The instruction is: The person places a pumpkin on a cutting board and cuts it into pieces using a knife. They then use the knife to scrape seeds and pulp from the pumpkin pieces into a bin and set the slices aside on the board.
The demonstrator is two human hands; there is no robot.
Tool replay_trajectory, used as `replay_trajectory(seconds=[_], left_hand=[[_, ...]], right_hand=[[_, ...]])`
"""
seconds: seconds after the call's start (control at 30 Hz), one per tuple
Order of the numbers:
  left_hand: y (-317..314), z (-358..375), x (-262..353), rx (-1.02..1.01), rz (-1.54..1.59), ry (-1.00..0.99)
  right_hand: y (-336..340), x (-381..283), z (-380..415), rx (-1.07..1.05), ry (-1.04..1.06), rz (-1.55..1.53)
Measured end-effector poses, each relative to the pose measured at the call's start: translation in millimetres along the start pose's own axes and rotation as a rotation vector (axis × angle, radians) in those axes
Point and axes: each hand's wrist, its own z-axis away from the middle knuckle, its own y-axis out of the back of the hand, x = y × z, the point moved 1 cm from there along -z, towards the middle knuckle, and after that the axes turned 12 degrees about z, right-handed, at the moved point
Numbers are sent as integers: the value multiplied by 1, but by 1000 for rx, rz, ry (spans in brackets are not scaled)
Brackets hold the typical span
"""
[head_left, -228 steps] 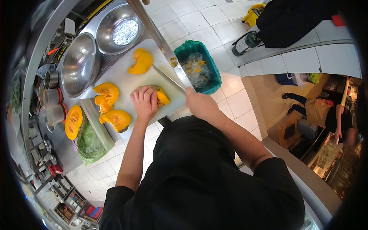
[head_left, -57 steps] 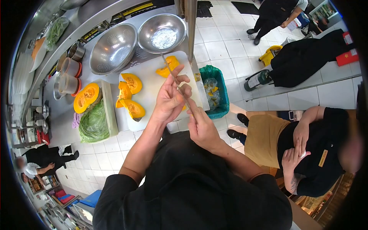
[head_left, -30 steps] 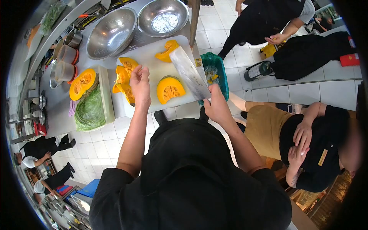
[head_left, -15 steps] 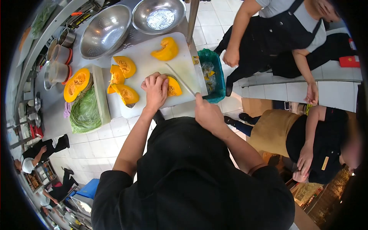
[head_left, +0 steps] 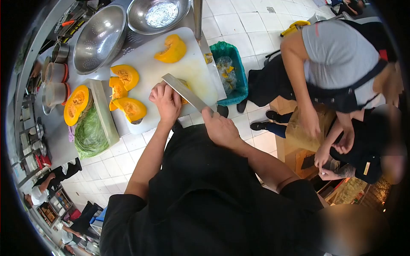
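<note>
My right hand is wrapped round the handle of a knife. Its broad blade slants over a pumpkin wedge, which it mostly covers. With curled fingers, my left hand grips that wedge, knuckles close beside the blade. Both rest over a white cutting board. Left of my hands lie several cut pumpkin pieces with seeds and pulp, and one more pumpkin wedge sits at the board's far side. How deep the blade sits is hidden.
Two metal colanders stand beyond the board. A half pumpkin and a wrapped green vegetable fill a tray at left. On the right stands a green-lined bin; co-workers, one in a grey shirt, are close by.
The knife has moved left, from beside the wedge to over it, close to my left fingers. The grey-shirted person has leaned towards the other co-worker. The whole view has shifted.
</note>
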Motion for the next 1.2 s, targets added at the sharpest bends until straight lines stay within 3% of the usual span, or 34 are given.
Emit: replay_trajectory(seconds=[0.13, 0.2, 0.47, 0.67, 0.8, 0.87, 1.03, 1.2], left_hand=[[0, -2, 0, 1, -13, 15], [-1, -1, 2, 4, -12, 15], [-8, -5, 0, 115, 10, -33], [-3, -26, -17, -75, -36, -246], [-3, -27, -17, -104, -31, -270], [-2, -24, -15, -98, 42, -154], [-7, -16, -11, -55, 75, -91], [-8, -10, -5, 14, 22, -32]], right_hand=[[9, -3, -4, -89, -38, -20], [-1, 0, -14, 124, 28, -62], [9, 29, -15, -29, -76, -154], [6, 20, -15, 102, -107, -182], [12, 5, -16, 152, -47, -58], [8, -1, -15, 188, -42, -45], [11, -9, 1, 237, -49, -42], [31, -7, 13, -42, -114, -167]])
